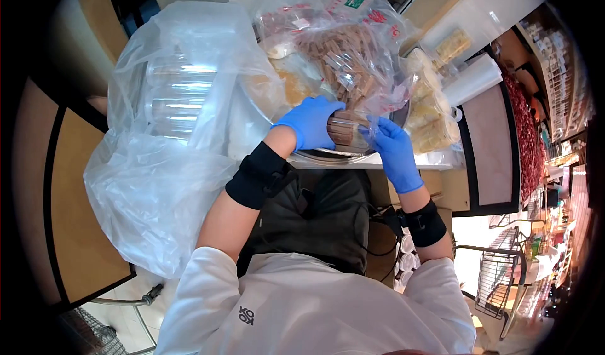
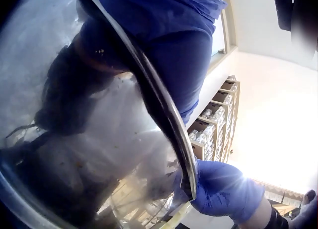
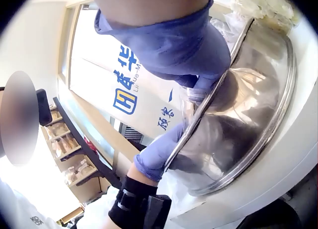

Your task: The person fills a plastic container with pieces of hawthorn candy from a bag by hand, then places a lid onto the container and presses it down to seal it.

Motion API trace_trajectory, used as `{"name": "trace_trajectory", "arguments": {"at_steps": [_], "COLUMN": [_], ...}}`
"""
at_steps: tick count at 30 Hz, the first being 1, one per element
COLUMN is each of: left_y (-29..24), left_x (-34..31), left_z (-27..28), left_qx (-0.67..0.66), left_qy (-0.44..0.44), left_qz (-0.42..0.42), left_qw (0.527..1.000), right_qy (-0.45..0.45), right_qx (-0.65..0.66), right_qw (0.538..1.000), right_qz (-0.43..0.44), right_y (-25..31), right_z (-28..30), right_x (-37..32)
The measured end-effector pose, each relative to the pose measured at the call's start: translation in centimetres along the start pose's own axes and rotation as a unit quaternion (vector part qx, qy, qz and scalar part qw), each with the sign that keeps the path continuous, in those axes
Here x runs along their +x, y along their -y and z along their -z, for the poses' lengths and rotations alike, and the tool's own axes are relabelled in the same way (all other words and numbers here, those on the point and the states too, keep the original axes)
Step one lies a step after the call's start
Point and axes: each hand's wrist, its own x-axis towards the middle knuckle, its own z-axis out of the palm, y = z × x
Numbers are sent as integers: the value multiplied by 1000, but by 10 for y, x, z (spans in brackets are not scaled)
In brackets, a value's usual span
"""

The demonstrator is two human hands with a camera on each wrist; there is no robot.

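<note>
A clear plastic jar (image 1: 345, 131) packed with brown sticks lies on its side over the front of a round metal basin (image 3: 243, 125). My blue-gloved left hand (image 1: 311, 124) grips the jar's filled end. At its other, clear end, the gloved fingers of my right hand (image 1: 394, 154) pinch the rim. Just beyond the hands, a clear bag holds a heap of loose brown sticks (image 1: 346, 62). In the right wrist view, the basin's edge hides part of both hands, with a bit of the clear rim (image 3: 196, 93) showing by the right fingers.
On the left, a large plastic bag (image 1: 170, 185) holds several clear jars (image 1: 179, 97). Jars with pale yellow contents (image 1: 433, 131) lie close to my right hand, beside a white roll (image 1: 472, 81). A shopping cart (image 1: 498, 270) stands on the floor at the right.
</note>
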Motion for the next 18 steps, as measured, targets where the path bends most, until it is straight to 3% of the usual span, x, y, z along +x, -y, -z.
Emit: {"name": "trace_trajectory", "arguments": {"at_steps": [9, 15, 18], "left_y": [-2, 1, 3], "left_x": [-1, -1, -1], "left_z": [2, 4, 5], "left_qx": [1, -4, -25], "left_qy": [2, -8, -7], "left_qz": [12, -5, -24], "left_qw": [1000, 1000, 999], "right_qy": [-99, -52, 22], "right_qx": [-85, -97, -195], "right_qw": [978, 977, 958], "right_qz": [161, 182, 211], "right_y": [-29, -36, -30], "right_z": [-6, 7, 19], "right_x": [8, 3, -1]}}
